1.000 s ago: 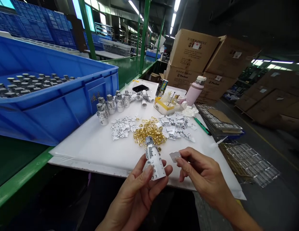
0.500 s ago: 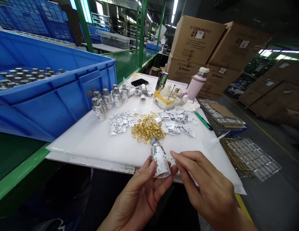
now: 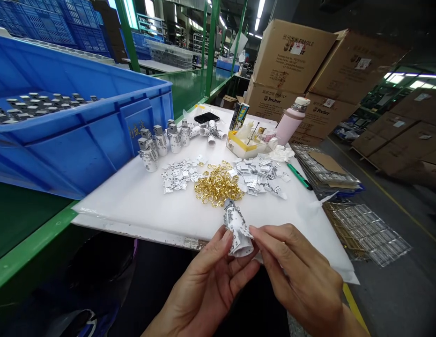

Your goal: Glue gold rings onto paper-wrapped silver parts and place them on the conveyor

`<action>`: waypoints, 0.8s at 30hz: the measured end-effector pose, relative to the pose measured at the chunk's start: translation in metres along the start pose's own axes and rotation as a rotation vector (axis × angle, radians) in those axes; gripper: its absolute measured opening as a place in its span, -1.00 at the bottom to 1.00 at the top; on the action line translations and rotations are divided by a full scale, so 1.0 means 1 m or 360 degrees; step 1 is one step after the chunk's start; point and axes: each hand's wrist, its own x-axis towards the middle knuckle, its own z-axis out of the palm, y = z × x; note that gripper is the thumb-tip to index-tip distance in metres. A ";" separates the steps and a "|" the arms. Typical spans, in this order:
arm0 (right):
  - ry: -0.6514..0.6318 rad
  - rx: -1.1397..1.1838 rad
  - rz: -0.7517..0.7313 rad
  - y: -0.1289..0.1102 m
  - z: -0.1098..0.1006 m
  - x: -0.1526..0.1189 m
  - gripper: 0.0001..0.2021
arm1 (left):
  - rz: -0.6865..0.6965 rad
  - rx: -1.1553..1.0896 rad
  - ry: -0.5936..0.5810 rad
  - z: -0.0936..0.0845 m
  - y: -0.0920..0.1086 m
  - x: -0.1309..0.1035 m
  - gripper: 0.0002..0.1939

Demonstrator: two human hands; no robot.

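We grip the tower [image 3: 240, 246] in our left hand [image 3: 211, 277] and pinch a plate [image 3: 247, 231] at its side in our right hand [image 3: 302, 264]; crooked pressure could skid it loose.

Got a left hand [image 3: 207, 276] and a right hand [image 3: 302, 269], both bare — bare too past the right wrist [image 3: 344, 320], down to the lower edge of view. Has slim, longish fingers [image 3: 274, 243], rounded at the tips, plus a thicker left thumb [image 3: 212, 252]. Widens across the back of the right, then narrows again toward the forearm. Wears black or near-black clothing [image 3: 263, 304] over the lap — looks plain, dull and very dark. Blends into shadow, so can't call cut, seams or fabric.
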 end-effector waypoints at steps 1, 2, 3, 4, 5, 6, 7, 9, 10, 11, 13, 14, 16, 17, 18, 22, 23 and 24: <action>-0.0002 -0.0005 -0.0002 0.000 0.000 0.000 -0.66 | -0.0004 0.0000 0.0004 0.000 0.000 0.000 -0.64; -0.0006 -0.0006 -0.0002 0.001 0.001 -0.001 -0.66 | -0.0004 -0.0003 0.0008 0.000 0.000 0.000 -0.64; -0.0010 -0.0006 -0.0001 0.001 0.001 -0.001 -0.65 | -0.0003 -0.0006 0.0009 -0.001 0.000 0.000 -0.64; -0.0018 -0.0002 0.0001 0.001 0.001 -0.002 -0.64 | -0.0001 -0.0011 0.0011 0.000 0.000 0.000 -0.64; -0.0028 0.0001 0.0001 0.001 0.001 -0.002 -0.64 | 0.0002 -0.0015 0.0014 0.000 0.000 0.000 -0.65; -0.0037 0.0001 0.0000 0.001 0.001 -0.002 -0.64 | 0.0004 -0.0016 0.0016 0.000 0.000 0.001 -0.65; -0.0044 -0.0004 -0.0006 0.001 0.001 -0.002 -0.64 | 0.0005 -0.0017 0.0017 0.000 0.000 0.001 -0.65; -0.0055 -0.0030 -0.0033 0.001 0.001 -0.002 -0.64 | 0.0008 -0.0025 0.0026 0.000 -0.001 0.001 -0.66; -0.0063 -0.0049 -0.0053 0.001 0.001 -0.002 -0.64 | 0.0012 -0.0030 0.0034 0.001 -0.001 0.001 -0.67; -0.0079 -0.0065 -0.0075 0.000 0.000 -0.001 -0.63 | 0.0015 -0.0033 0.0037 0.001 -0.001 0.001 -0.68; -0.0111 -0.0092 -0.0119 0.000 -0.001 -0.001 -0.62 | 0.0026 -0.0035 0.0041 0.000 -0.001 0.000 -0.68; -0.0129 -0.0107 -0.0133 0.000 -0.002 -0.001 -0.62 | 0.0031 -0.0030 0.0035 0.000 0.000 0.000 -0.68; -0.0172 -0.0131 -0.0149 0.001 -0.003 -0.002 -0.62 | 0.0033 -0.0017 0.0021 0.000 0.000 0.001 -0.67; -0.0198 -0.0140 -0.0154 0.001 -0.004 -0.003 -0.63 | 0.0036 -0.0012 0.0019 0.000 0.000 0.001 -0.66; -0.0225 -0.0142 -0.0162 0.002 -0.004 -0.004 -0.63 | 0.0035 -0.0006 0.0020 -0.001 0.000 0.001 -0.65; -0.0302 -0.0121 -0.0216 0.007 -0.006 -0.007 -0.62 | 0.0035 0.0016 0.0036 -0.002 0.000 0.000 -0.62; -0.0319 -0.0119 -0.0234 0.008 -0.006 -0.007 -0.61 | 0.0039 0.0020 0.0031 -0.002 0.000 0.000 -0.62; -0.0337 -0.0121 -0.0256 0.008 -0.007 -0.007 -0.61 | 0.0037 0.0025 0.0032 -0.002 0.000 -0.001 -0.62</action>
